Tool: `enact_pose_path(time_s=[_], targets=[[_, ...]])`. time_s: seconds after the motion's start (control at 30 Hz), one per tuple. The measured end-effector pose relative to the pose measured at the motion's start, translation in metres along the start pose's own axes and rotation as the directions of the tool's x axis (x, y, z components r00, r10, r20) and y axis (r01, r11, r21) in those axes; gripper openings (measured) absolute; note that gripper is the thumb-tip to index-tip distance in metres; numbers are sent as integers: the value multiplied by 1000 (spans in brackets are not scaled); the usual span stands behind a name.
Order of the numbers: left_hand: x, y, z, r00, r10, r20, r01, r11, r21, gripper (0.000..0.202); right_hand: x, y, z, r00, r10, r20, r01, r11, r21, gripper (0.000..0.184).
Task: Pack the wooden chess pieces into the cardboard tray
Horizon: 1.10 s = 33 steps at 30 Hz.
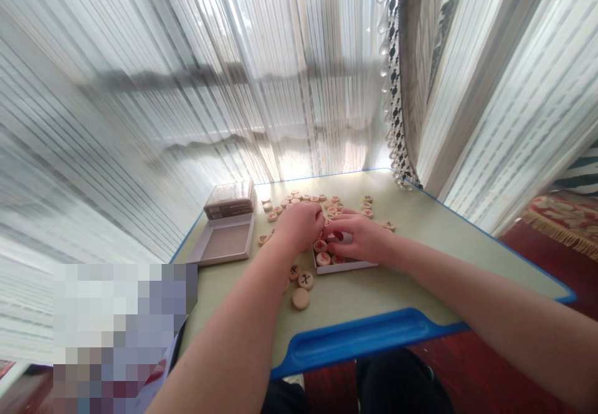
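Observation:
Round wooden game pieces (306,280) with red and black characters lie scattered on a pale green table (420,227) with a blue rim. A shallow white box tray (346,266) near the middle holds several pieces. My left hand (301,224) is curled with fingers closed over pieces at the tray's far left corner; what it grips is hidden. My right hand (362,236) rests over the tray, fingers bent and pinching a red-marked piece (332,237).
An open grey box lid (227,243) lies at the table's left, with a stacked box (230,199) behind it. Sheer white curtains hang behind and right, with a beaded tie-back (395,121). A blue groove (355,336) runs along the near edge. Red floor right.

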<state>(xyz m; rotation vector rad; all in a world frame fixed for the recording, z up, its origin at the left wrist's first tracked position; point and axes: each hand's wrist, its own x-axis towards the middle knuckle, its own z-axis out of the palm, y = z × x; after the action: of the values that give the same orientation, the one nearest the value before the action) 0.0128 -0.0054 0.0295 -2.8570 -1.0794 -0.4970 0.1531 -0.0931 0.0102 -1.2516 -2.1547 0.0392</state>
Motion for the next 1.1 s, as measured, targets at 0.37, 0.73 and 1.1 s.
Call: enact_pose_path(time_s=[0.37, 0.73, 1.1], targets=[[2, -10, 5, 980, -86, -181, 70, 993, -95, 30, 1, 54, -9, 863, 324, -387, -418, 888, -189, 22], [4, -22, 10, 966, -245, 76, 251, 964, -84, 43, -3, 87, -15, 710, 671, -214, -704, 684, -190, 33], [5, -32, 17, 984, -123, -131, 110, 988, -106, 44, -6, 97, -29, 643, 734, -221, -766, 622, -164, 33]])
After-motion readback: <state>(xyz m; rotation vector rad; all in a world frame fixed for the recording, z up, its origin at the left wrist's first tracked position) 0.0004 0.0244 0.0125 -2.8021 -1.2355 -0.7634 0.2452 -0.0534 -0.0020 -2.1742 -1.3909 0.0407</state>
